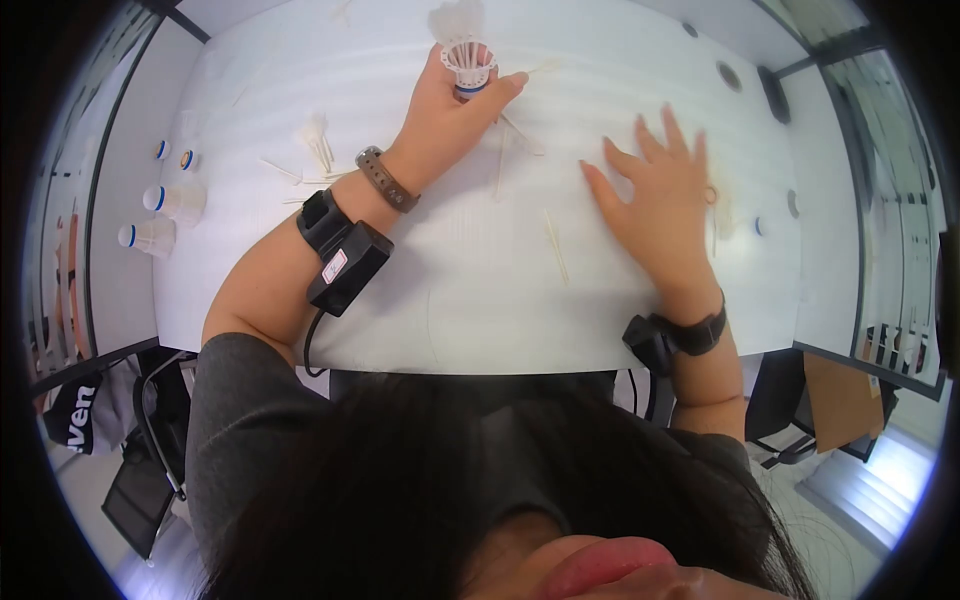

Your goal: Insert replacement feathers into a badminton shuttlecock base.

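Note:
Near the far side of the table, my left hand (455,115) is wrapped round a small white container (470,75) with a lacy, pierced rim and a blue band. Several thin sticks with white tips, like cotton swabs (458,22), fan out of its top. Loose thin sticks (500,165) lie on the white table just below this hand. Fingers spread wide, my right hand (655,205) hovers low over the right half of the table with nothing in it. A pale stick (556,247) lies to its left.
A loose bunch of cotton swabs (320,150) rests left of my left wrist. Along the left wall lie white containers (182,202) with blue ends, and small blue-and-white caps (188,159). A small blue piece (758,226) is at the right. Side walls bound the white table (480,320).

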Available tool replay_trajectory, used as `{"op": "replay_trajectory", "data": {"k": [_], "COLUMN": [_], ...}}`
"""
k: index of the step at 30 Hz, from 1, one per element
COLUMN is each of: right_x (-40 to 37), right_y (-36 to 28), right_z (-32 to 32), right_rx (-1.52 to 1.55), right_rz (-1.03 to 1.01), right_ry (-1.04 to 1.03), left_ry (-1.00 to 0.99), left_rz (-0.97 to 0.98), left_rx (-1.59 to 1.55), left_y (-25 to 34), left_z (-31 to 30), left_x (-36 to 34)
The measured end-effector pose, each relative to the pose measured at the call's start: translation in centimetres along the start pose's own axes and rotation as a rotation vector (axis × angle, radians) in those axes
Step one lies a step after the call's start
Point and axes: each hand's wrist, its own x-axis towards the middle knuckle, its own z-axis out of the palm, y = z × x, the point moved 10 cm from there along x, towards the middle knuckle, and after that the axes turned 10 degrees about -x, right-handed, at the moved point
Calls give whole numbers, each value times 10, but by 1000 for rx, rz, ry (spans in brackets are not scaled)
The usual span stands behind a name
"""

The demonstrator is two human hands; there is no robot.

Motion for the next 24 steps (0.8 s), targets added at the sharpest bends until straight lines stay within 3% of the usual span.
{"op": "replay_trajectory", "data": {"k": [4,8,11,14,17,20,21,24], "right_x": [-4,-17,-17,-18,-19,-20,-18,-17], "right_y": [34,50,47,43,45,44,42,46], "right_z": [-8,8,12,8,16,17,12,17], "right_rx": [-119,-78,-111,-127,-121,-128,-151,-176], "right_rz": [111,174,130,67,87,79,66,73], "right_ry": [-65,-334,-403,-247,-330,-341,-232,-308], "left_ry": [-11,-10,-17,15,-1,-7,-9,-26], "left_rz": [4,1,12,22,5,-6,5,39], "left_rx": [35,-4,-1,60,33,65,58,64], "left_y": [1,0,-4,3,-1,0,-1,-2], "left_z": [1,0,0,0,1,1,0,1], "left_x": [1,1,2,1,1,1,0,3]}}
